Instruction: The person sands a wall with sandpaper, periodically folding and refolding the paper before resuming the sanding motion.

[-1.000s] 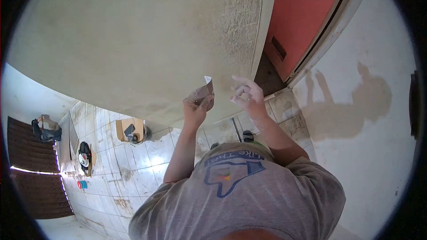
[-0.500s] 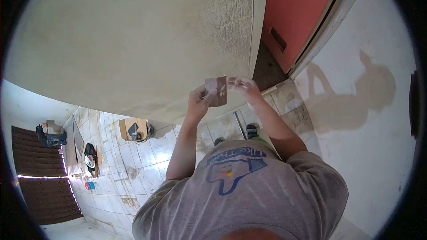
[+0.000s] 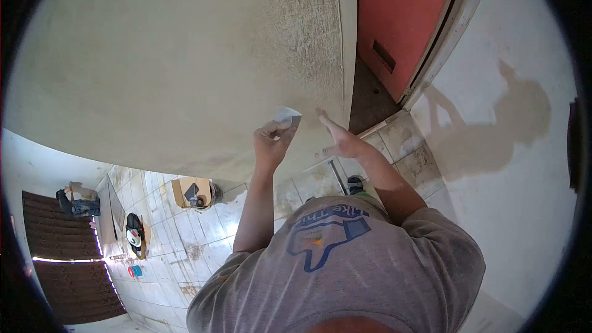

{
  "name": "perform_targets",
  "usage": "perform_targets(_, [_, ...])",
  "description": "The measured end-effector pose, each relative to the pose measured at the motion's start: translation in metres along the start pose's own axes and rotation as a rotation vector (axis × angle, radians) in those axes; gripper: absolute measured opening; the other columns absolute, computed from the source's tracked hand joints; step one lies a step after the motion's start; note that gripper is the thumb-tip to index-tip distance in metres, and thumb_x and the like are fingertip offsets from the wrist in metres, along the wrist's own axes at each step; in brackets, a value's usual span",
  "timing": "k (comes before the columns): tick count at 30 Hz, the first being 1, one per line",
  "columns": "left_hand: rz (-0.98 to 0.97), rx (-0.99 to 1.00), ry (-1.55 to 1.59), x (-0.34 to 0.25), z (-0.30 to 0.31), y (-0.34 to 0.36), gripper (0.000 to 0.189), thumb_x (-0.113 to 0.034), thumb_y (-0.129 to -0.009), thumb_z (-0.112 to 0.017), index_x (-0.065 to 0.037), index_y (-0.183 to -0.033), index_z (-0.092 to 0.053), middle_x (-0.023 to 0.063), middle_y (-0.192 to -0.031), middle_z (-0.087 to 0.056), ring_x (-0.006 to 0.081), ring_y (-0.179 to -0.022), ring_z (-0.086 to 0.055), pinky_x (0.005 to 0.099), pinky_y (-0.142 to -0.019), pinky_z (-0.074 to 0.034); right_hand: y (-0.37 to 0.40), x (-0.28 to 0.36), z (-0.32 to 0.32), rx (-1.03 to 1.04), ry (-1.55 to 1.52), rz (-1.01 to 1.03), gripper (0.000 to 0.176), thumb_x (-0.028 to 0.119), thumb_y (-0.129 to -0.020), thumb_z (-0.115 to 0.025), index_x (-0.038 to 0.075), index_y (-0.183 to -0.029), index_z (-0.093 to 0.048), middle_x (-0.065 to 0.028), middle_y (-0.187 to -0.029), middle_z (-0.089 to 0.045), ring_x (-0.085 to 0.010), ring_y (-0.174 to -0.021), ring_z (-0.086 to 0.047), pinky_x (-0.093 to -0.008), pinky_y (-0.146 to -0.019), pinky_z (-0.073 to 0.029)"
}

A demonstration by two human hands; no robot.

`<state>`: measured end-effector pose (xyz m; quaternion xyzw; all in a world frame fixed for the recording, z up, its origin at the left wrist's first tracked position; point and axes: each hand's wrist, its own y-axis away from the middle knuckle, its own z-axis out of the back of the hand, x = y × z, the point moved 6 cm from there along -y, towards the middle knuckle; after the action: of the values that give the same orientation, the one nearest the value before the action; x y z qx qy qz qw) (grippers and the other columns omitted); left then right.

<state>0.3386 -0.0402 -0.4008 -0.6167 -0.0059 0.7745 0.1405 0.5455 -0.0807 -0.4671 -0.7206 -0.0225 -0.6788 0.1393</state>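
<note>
My left hand (image 3: 271,145) is closed around a small folded sheet of sandpaper (image 3: 288,115), pinched between thumb and fingers. The sheet curls, its pale side facing up and a darker edge to the right. Just to the right, my right hand (image 3: 339,137) is held apart from it, thumb and fingers spread, with nothing in it. Both hands are in front of a pale wall (image 3: 185,68), whose right part has a rough, worn strip (image 3: 302,31).
A red door (image 3: 404,12) stands in a doorway at the upper right. On the tiled floor (image 3: 213,234) are a cardboard box (image 3: 183,192) with dark items, a bucket (image 3: 216,193), a white-and-black bundle (image 3: 133,232) and a blue-and-red round object (image 3: 135,271). A metal bar (image 3: 337,176) lies near my feet.
My right hand has moved away from the sandpaper and opened wider. My left hand has turned the sheet, which was flat with its brown face showing and now appears curled. The view has shifted slightly.
</note>
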Motion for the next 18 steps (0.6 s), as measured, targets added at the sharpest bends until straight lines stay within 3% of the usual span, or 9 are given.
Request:
perform_targets(4, [0.042, -0.023, -0.007, -0.007, 0.005, -0.003, 0.009, -0.003, -0.088, -0.081, -0.001, -0.097, -0.078, 0.0055, -0.082, -0.075, 0.0090, -0.074, -0.066, 0.0261, -0.066, -0.053, -0.005, 0.018, -0.001, -0.067, 0.097, 0.015, 0.104, 0.005, -0.080, -0.084, 0.011, -0.164, -0.024, -0.0164, -0.171, -0.026, -0.0272, -0.157, -0.026, -0.0472, -0.124, -0.024])
perform_targets(7, [0.183, 0.061, 0.211, 0.005, 0.004, -0.004, 0.010, -0.001, -0.088, -0.080, -0.002, -0.098, -0.078, 0.0057, -0.088, -0.077, 0.0124, -0.078, -0.070, 0.0295, -0.069, -0.056, -0.011, 0.008, -0.003, -0.051, -0.157, -0.205, 0.101, 0.014, -0.081, -0.087, 0.011, -0.162, -0.028, -0.0198, -0.160, -0.042, -0.0296, -0.148, -0.041, -0.0464, -0.117, -0.038])
perform_targets(10, [0.276, 0.173, 0.585, 0.001, -0.002, 0.000, 0.009, 0.000, -0.092, -0.075, -0.003, -0.100, -0.077, 0.0078, -0.095, -0.077, 0.0148, -0.085, -0.072, 0.0318, -0.074, -0.058, -0.013, -0.010, -0.010, -0.098, -0.488, -0.320, 0.085, 0.016, -0.088, -0.081, 0.009, -0.159, -0.036, -0.0137, -0.144, -0.057, -0.0250, -0.130, -0.058, -0.0441, -0.105, -0.047])
perform_targets(13, [0.272, 0.186, 0.858, -0.001, -0.007, 0.003, 0.013, -0.005, -0.093, -0.076, -0.002, -0.106, -0.074, 0.0088, -0.098, -0.077, 0.0159, -0.089, -0.072, 0.0289, -0.078, -0.056, -0.009, 0.001, -0.029, 0.061, -0.804, -0.408, 0.060, 0.016, -0.094, -0.072, 0.009, -0.150, -0.050, -0.0126, -0.136, -0.063, -0.0248, -0.122, -0.063, -0.0432, -0.102, -0.049])
perform_targets(16, [0.316, 0.041, 0.686, 0.003, -0.014, 0.005, 0.022, -0.007, -0.098, -0.071, -0.003, -0.119, -0.068, 0.0078, -0.101, -0.075, 0.0151, -0.093, -0.070, 0.0285, -0.082, -0.055, -0.017, 0.002, -0.030, -0.010, -0.592, -0.264, 0.043, 0.015, -0.097, -0.068, 0.008, -0.139, -0.059, -0.0123, -0.132, -0.064, -0.0243, -0.118, -0.064, -0.0425, -0.097, -0.051])
perform_targets(18, [0.277, 0.001, 0.448, 0.031, -0.014, 0.005, 0.030, -0.009, -0.102, -0.067, -0.003, -0.130, -0.060, 0.0068, -0.101, -0.072, 0.0150, -0.092, -0.068, 0.0287, -0.081, -0.054, -0.028, 0.000, -0.029, 0.084, -0.178, -0.221, 0.039, 0.012, -0.098, -0.065, 0.004, -0.136, -0.059, -0.0160, -0.128, -0.065, -0.0285, -0.115, -0.065, -0.0430, -0.094, -0.052])
